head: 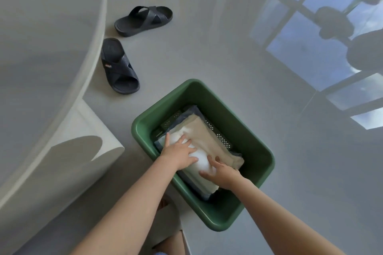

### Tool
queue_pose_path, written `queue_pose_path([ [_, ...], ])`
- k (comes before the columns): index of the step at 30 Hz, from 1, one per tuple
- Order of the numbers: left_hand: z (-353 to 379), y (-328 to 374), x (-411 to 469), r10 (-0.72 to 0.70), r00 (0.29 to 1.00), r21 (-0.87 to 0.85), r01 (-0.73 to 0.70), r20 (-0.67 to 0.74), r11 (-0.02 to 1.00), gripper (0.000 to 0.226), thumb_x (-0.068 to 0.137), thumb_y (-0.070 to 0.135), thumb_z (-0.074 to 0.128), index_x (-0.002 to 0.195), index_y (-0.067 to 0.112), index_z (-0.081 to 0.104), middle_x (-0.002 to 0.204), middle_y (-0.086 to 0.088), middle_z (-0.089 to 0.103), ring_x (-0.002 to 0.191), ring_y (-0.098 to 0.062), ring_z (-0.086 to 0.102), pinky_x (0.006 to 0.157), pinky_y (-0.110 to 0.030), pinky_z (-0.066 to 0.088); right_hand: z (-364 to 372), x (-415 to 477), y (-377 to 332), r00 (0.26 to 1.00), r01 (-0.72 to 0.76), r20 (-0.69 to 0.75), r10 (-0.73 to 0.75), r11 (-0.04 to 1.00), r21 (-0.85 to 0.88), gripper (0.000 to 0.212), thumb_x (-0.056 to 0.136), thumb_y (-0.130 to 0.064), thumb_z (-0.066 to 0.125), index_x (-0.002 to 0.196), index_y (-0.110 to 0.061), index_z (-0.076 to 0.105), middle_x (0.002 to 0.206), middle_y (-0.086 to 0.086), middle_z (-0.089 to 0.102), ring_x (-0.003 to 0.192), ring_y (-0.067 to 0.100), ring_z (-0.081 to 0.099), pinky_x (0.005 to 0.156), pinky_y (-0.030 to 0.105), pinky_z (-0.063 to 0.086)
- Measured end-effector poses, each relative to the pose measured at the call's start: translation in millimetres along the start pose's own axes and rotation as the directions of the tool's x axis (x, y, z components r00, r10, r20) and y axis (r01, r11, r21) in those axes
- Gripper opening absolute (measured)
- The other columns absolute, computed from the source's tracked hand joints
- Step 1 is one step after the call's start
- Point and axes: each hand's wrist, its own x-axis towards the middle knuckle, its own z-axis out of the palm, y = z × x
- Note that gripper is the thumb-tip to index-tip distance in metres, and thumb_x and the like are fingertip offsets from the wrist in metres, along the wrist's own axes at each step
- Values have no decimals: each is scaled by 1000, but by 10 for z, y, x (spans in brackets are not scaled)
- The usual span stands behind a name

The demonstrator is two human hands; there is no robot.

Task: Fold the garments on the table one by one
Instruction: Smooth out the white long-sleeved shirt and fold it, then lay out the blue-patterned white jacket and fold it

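- Only part of the table (51, 47) shows, so I cannot tell whether garments are left on it
- Black sandals (120, 68) lie on the floor beside it
- Left hand (179, 154) lies flat, fingers spread, pressing the white garment (202, 160) and gripping nothing
- The white garment tops a folded stack, over a beige garment (209, 136) and darker ones, so several pieces look done
- Right hand (222, 173) also rests on it flat and splayed
- The stack sits in the green basket (248, 151) on the floor
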Motion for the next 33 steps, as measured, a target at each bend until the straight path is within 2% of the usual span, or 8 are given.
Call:
queue_pose_path([
  [4,-459,79,-435,-89,978,-447,-5,-189,894,42,98,34,36,140,35,39,140,0,48,128,-19,43,115,-43,15,-271,-341,-54,983,82,-171,-63,991,103,75,88,-59,49,149,-32,16,156,2,14,124,20,48,106,36,36],
  [6,-711,101,-776,-165,924,-549,-56,-344,834,39,99,23,35,135,32,48,125,2,60,98,-17,57,92,-31,41,-403,-607,-113,972,130,-216,-93,978,164,69,90,-52,52,148,-28,23,153,2,21,118,18,51,100,29,38],
  [8,-929,151,-1172,-220,874,-599,-97,-433,795,36,98,21,37,128,29,56,114,4,65,80,-13,56,70,-25,41,-563,-901,-205,967,179,-215,-137,965,190,65,90,-48,55,146,-26,29,150,2,27,123,18,47,101,27,36],
  [14,-1504,467,-2561,-182,743,-582,-322,-644,747,29,95,18,46,117,24,64,115,1,67,102,-15,62,91,-30,50,-1265,-2028,-780,863,403,-405,-302,894,193,64,87,-31,64,143,-15,36,145,5,41,129,20,43,102,27,33],
  [18,-1823,441,-3558,-226,488,-431,-362,-843,826,26,95,21,52,118,24,63,115,7,66,98,-5,61,84,-17,48,-1635,-2838,-1296,762,551,-486,-428,822,141,62,86,-26,66,141,-13,39,146,7,39,130,23,42,105,29,32],
  [21,-1866,29,-4114,-300,280,-359,-192,-912,913,29,90,19,56,118,22,64,116,3,66,106,-17,59,91,-25,44,-1722,-3220,-1737,702,639,-506,-502,757,134,66,83,-27,69,141,-14,40,147,6,37,131,23,42,108,32,32],
  [28,-1051,-1064,-4595,-563,506,-469,314,-653,826,49,91,46,50,138,32,42,146,4,40,135,-19,32,109,-43,28,-1289,-3491,-2776,615,731,-407,-675,682,-25,69,84,-40,65,143,-20,35,150,4,33,131,23,40,107,32,31],
  [33,-481,-1283,-4806,-571,367,-531,213,-734,820,39,90,35,59,127,29,53,130,8,51,116,-15,50,95,-32,42,-725,-3515,-3298,600,719,-277,-750,658,-224,85,81,-54,61,148,-15,26,153,5,26,139,24,28,113,35,22],
])
